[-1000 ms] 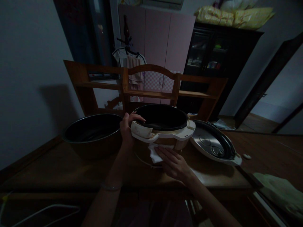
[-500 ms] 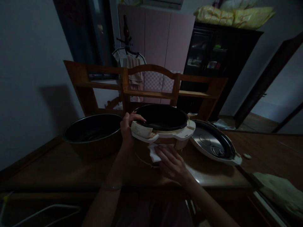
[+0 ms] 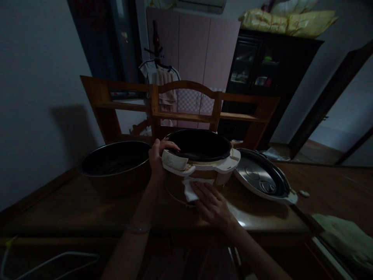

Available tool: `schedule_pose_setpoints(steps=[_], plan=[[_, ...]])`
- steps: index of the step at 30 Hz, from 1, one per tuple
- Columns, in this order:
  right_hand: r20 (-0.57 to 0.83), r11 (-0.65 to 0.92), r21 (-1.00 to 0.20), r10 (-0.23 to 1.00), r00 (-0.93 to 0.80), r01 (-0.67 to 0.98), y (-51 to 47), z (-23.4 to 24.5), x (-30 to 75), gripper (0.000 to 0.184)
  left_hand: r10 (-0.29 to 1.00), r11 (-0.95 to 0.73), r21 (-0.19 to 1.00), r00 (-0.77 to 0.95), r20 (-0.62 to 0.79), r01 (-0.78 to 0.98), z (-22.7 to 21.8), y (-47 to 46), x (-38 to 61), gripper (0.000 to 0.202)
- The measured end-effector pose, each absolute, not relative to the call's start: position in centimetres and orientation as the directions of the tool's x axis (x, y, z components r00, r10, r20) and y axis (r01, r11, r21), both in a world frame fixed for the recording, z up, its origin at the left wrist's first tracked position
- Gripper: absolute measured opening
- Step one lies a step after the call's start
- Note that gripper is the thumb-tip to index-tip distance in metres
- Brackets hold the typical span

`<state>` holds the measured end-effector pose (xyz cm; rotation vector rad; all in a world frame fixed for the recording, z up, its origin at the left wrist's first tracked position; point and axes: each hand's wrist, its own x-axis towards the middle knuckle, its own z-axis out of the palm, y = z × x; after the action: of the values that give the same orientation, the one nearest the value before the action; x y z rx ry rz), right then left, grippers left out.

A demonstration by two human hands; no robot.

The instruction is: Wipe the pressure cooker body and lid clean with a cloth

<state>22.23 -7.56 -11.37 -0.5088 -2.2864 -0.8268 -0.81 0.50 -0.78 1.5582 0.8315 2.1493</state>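
Note:
An open electric cooker with a cream rim and dark inside stands on the wooden table. My left hand grips its rim on the left, fingers curled over the edge. My right hand lies with fingers stretched out, pressing a white cloth against the cooker's front wall below the rim.
A big dark metal pot sits left of the cooker. The cooker's lid lies inside up on the right. A wooden shelf rack stands behind. A pale cloth lies at the right; white wire lower left.
My right hand with the cloth has shifted slightly along the cooker's front. The left hand keeps its hold on the rim.

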Motion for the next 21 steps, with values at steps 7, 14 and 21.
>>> schedule_pose_setpoints(steps=[7, 14, 21], plan=[[0.713, 0.740, 0.473, -0.003, -0.701, 0.478, -5.6, -11.6, 22.4, 0.025, 0.615, -0.735, 0.672, -0.327, 0.717, 0.093, -0.6, 0.4, -0.7, 0.072], [0.697, 0.758, 0.412, 0.096, -0.711, 0.506, -5.7, -11.6, 22.6, 0.030, 0.624, -0.731, 0.675, -0.303, 0.721, 0.101, -0.7, 0.7, -0.9, 0.073], [0.660, 0.795, 0.365, 0.145, -0.737, 0.484, -6.1, -11.2, 22.2, 0.020, 0.615, -0.742, 0.665, -0.312, 0.725, 0.082, -0.7, 0.6, -0.9, 0.072]])
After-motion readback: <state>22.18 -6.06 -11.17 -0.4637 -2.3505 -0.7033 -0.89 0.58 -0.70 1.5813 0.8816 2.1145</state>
